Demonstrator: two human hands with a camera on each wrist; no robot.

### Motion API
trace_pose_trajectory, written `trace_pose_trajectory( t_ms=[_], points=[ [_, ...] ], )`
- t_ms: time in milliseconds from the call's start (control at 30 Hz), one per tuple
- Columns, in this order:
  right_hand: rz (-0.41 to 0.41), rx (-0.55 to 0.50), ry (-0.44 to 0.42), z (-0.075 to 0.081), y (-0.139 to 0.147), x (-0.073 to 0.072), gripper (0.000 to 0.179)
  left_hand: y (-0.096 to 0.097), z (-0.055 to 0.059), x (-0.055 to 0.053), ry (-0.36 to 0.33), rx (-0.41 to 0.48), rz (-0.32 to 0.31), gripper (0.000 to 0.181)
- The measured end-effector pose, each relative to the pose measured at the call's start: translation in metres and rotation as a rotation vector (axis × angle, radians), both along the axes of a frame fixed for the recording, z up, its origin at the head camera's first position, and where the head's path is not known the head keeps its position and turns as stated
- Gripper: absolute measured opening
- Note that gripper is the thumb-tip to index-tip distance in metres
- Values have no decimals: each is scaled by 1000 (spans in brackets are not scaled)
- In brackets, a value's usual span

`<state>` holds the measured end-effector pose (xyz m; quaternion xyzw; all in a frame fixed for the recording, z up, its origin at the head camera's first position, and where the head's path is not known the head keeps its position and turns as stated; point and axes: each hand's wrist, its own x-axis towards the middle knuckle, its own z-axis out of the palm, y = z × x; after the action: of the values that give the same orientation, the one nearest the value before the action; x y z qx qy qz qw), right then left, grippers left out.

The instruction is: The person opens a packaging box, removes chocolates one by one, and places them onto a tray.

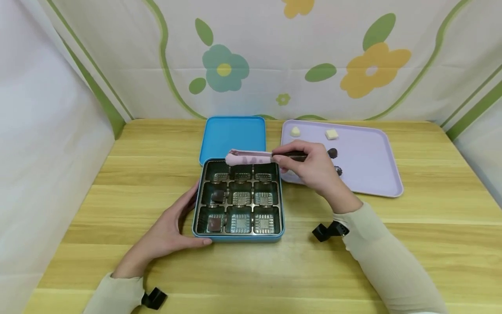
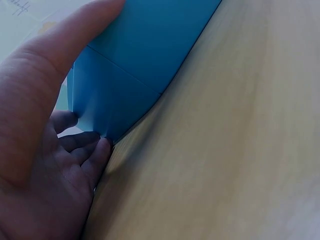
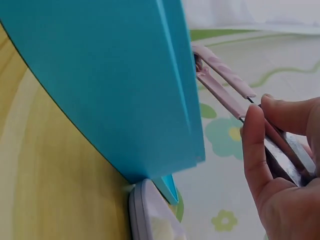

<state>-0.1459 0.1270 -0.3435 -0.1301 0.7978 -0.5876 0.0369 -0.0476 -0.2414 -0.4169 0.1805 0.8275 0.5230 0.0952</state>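
Note:
My right hand [image 1: 313,168] pinches dark-handled tongs [image 1: 251,158] with pink tips, and they lie level over the back row of a blue square tin [image 1: 239,239]. Between the tips a small brown piece [image 3: 198,62] shows in the right wrist view. The tin has a dark divided insert; one dark chocolate [image 1: 214,224] lies in its front left compartment and another chocolate [image 1: 218,196] in the middle left one. My left hand [image 1: 168,229] rests against the tin's front left corner, thumb along the front and fingers at the left side.
Behind the tin lies a blue lid [image 1: 233,136]. A lilac tray [image 1: 368,161] at the right bears white chocolates [image 1: 331,134] and dark chocolates [image 1: 332,153], partly hidden by my right hand. A flowered curtain [image 1: 274,56] hangs behind the wooden table [image 1: 149,174].

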Motion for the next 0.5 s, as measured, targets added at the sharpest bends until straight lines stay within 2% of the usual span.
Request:
trace_pose_trajectory(
  t_ms=[233,500],
  points=[
    [-92,-107,32,-2,25,2,22,-3,-2,4,18,-2,10,134],
    [-241,-369,31,-5,83,4,14,-7,-3,4,29,2,7,134]
  ],
)
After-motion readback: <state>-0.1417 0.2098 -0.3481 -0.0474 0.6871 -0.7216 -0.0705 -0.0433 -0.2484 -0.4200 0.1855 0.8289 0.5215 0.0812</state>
